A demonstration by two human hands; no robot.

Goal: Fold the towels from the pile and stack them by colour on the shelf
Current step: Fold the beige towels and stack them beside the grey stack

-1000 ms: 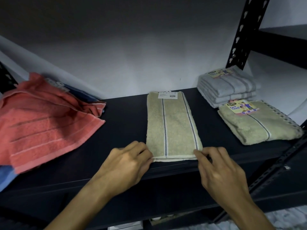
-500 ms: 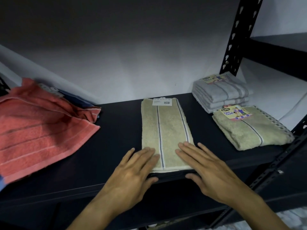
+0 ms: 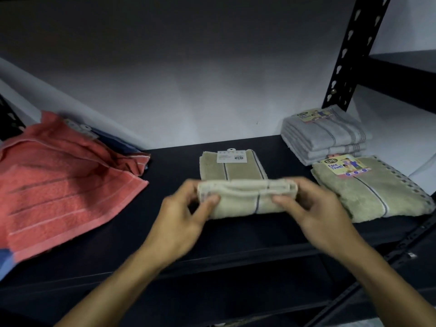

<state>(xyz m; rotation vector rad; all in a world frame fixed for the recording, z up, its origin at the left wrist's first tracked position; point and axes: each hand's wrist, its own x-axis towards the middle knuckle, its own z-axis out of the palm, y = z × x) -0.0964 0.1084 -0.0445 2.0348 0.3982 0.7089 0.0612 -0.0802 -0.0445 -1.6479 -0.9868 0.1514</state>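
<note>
A beige striped towel lies in the middle of the black shelf, its near end lifted and turned over toward the back. My left hand pinches the left corner of that raised end. My right hand pinches the right corner. The towel's far end, with a white barcode tag, stays flat on the shelf. A folded beige towel with a printed label lies at the right. Behind it sits a stack of folded grey towels.
A loose pile with a coral-red towel on top covers the shelf's left end, blue cloth showing under it. A black perforated upright rises at the back right, with another shelf beyond. The white wall closes the back.
Both hands went from lying flat on the towel's near end to pinching its corners. They have lifted that end and carried it back over the towel.
</note>
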